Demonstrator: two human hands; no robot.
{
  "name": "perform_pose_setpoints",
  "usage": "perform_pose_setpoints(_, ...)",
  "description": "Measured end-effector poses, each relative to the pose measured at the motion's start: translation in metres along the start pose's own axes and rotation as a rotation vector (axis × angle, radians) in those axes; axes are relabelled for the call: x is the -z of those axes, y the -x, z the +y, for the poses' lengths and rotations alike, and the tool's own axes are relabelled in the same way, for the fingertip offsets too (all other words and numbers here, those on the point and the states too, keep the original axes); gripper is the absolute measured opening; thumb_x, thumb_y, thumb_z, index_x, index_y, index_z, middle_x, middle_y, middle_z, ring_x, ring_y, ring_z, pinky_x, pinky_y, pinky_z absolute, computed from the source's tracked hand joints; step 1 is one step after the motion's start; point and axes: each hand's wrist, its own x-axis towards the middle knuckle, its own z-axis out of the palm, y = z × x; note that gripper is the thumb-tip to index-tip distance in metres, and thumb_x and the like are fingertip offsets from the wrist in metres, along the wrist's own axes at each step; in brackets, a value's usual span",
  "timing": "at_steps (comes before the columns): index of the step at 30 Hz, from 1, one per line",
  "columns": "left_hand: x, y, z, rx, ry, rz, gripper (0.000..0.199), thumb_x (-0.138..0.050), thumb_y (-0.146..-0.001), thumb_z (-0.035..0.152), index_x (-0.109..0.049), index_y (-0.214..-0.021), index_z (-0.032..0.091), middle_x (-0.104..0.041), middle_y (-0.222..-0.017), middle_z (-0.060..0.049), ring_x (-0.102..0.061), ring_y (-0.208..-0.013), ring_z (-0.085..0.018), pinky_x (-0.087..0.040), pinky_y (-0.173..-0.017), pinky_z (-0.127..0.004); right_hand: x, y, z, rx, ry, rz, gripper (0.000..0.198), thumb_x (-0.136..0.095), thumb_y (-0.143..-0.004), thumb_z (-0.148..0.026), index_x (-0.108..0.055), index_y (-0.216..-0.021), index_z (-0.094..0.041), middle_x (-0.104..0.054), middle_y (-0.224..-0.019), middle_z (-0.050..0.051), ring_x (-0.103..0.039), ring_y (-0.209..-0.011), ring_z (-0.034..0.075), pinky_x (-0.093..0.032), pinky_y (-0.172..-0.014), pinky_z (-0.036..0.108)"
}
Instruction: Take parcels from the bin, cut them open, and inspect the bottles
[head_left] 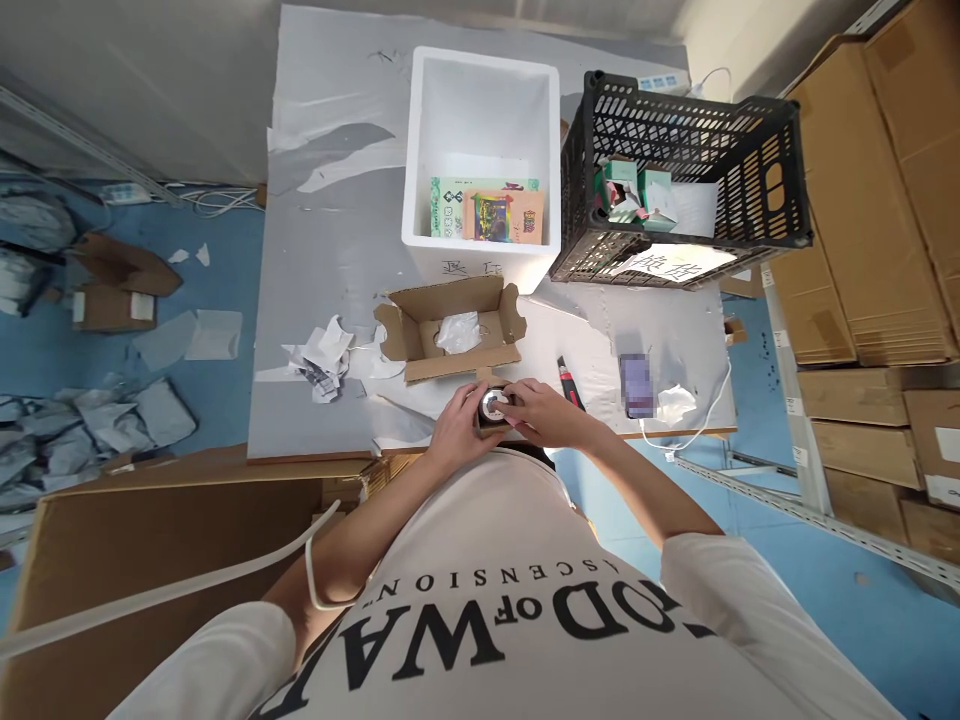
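Note:
At the table's near edge, close to my body, is a small brown box [491, 428] with a round black-and-silver object [494, 403] showing in its open top. My left hand [457, 418] is wrapped round the box's left side. From the right, my right hand [541, 412] has its fingers closed on the round object's edge and the box's rim; their exact grip is partly hidden. Just beyond both hands, an open cardboard carton [420, 368] contains crumpled clear plastic [459, 333]. A red-and-black utility knife [570, 383] lies to the right of my right hand.
A white foam box [482, 262] with printed packets stands behind the carton. Beside it is a black plastic crate [682, 110] holding small green boxes. Crumpled paper [324, 358] lies left, a phone [637, 385] with its white cable right. A large cardboard box [150, 540] is at lower left.

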Motion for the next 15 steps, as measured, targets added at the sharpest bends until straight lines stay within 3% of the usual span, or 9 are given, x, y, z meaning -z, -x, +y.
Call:
perform_pose_setpoints(4,0.002,-0.002,0.002,0.036,-0.005,-0.035,0.088,-0.080,-0.065,0.035,-0.040,-0.142,0.024,-0.049,-0.133,-0.012,-0.056,-0.120,-0.030,-0.053,-0.095,-0.042,0.004,-0.008,0.007,-0.024,0.043,-0.095,0.031,-0.049,-0.092,-0.016,-0.063,-0.118,-0.025,-0.060,-0.113,0.010,-0.048,-0.103,0.022,-0.040,-0.079,0.030)
perform_pose_setpoints(8,0.009,-0.004,-0.001,0.052,0.062,-0.070,0.086,-0.080,-0.064,0.035,-0.042,-0.141,0.023,-0.050,-0.134,-0.012,-0.055,-0.121,-0.029,-0.052,-0.098,-0.042,0.006,-0.016,0.001,-0.137,0.144,-0.198,0.027,-0.044,-0.096,-0.026,-0.063,-0.114,-0.021,-0.062,-0.114,0.011,-0.052,-0.103,0.024,-0.038,-0.072,0.030)
perform_pose_setpoints(15,0.014,-0.009,0.001,0.031,0.116,-0.104,0.076,-0.076,-0.067,0.028,-0.048,-0.137,0.022,-0.057,-0.127,-0.010,-0.059,-0.115,-0.027,-0.052,-0.098,-0.042,0.019,-0.029,-0.007,-0.197,0.202,-0.375,0.035,-0.044,-0.095,-0.036,-0.057,-0.124,-0.021,-0.062,-0.125,0.013,-0.066,-0.080,0.020,-0.038,-0.073,0.034)
